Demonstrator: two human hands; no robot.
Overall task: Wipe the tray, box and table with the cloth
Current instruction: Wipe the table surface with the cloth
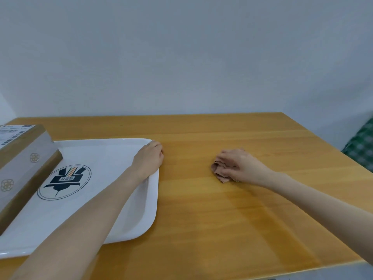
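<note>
A white tray (113, 150) with a dark round emblem lies on the left of the wooden table (222, 209). A brown cardboard box (22, 162) with a shipping label stands on the tray's left part. My left hand (149, 156) rests on the tray's far right corner, fingers curled over the rim. To the right, my right hand (240, 166) presses down on a crumpled pinkish-brown cloth (219, 171) on the bare table, fingers curled over it. Most of the cloth is hidden under the hand.
A grey wall stands behind the table's far edge. A green checked fabric (361, 146) shows past the table's right edge. The table's near edge runs along the bottom right.
</note>
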